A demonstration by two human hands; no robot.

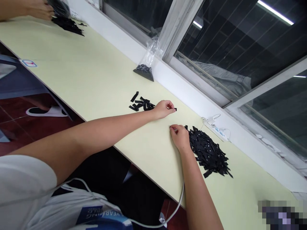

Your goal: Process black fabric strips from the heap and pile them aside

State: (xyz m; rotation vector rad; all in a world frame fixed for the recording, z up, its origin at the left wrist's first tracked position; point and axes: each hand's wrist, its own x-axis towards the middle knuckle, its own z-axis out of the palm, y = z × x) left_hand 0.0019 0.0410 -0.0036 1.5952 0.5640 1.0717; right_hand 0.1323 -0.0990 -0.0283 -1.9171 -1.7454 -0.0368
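My left hand (164, 109) pinches a small black strip (176, 109), whose end sticks out past the fingertips. It is just right of a small group of loose black strips (144, 103) on the pale table (100, 70). My right hand (179, 134) has thumb and forefinger pressed together, with a tiny dark bit at the tips that is too small to name. Beside it, to the right, lies a large pile of black strips (208, 151). The two hands are apart, above the table.
A clear bag with black pieces (145, 71) stands by the wall. A power strip (217, 130) lies behind the large pile. At the top left, another person's hand (42, 10) is beside more black strips (68, 25). A white cable (181, 198) crosses the front edge.
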